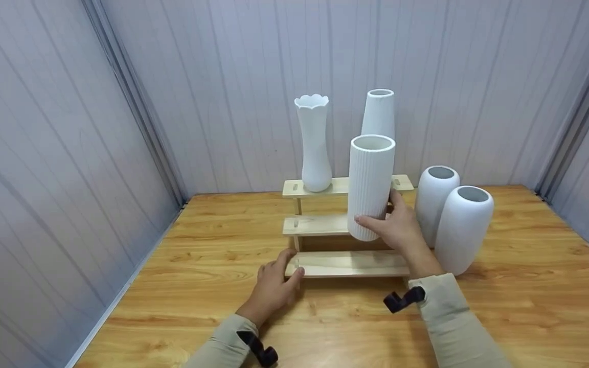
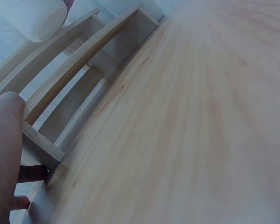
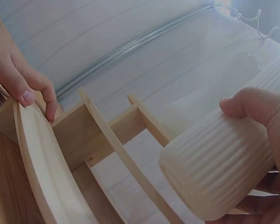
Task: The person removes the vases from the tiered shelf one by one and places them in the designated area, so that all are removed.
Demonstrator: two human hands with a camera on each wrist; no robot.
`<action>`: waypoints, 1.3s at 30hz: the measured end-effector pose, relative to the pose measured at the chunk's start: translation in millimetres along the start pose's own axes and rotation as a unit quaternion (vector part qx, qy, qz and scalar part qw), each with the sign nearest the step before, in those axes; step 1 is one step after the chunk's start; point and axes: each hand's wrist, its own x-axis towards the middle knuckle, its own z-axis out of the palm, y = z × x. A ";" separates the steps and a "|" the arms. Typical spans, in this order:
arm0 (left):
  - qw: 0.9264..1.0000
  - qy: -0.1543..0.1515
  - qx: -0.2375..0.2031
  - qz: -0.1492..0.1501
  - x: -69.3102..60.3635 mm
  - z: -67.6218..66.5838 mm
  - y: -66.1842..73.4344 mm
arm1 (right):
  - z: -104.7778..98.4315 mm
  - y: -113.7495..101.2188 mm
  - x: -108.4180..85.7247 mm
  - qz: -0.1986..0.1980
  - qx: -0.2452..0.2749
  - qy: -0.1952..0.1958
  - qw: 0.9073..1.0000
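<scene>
A ribbed white cylindrical vase (image 1: 370, 189) is in my right hand (image 1: 402, 225), thumb on its near side and fingers round the far side. Its base (image 3: 186, 186) hangs over the stand, apparently off the shelves. My left hand (image 1: 274, 281) grips the left end of the lowest step of a three-tier wooden display stand (image 1: 345, 264), its thumb on the front edge. On the top tier stands a white vase with a scalloped rim (image 1: 315, 143) at the left. A smooth tapered white vase (image 1: 379, 112) rises behind the ribbed one, which hides its base.
Two smooth rounded white vases, a nearer one (image 1: 463, 230) and a farther one (image 1: 435, 199), stand on the wooden table (image 1: 212, 245) right of the stand, close to my right forearm. Pale panelled walls (image 1: 243, 92) enclose the table at the back and sides.
</scene>
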 end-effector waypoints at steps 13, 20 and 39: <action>1.000 0.000 -0.006 0.006 -1.2 -0.9 -0.1 | -35.0 -7.0 -15.3 -0.034 0.015 0.010 0.999; 1.000 -0.004 -0.010 0.003 -1.1 -1.5 0.9 | -51.8 -11.3 -19.8 -0.048 0.011 0.029 0.998; 1.000 -0.002 -0.005 0.004 0.3 -1.0 1.9 | -89.0 -10.9 -29.9 -0.061 -0.029 0.075 0.995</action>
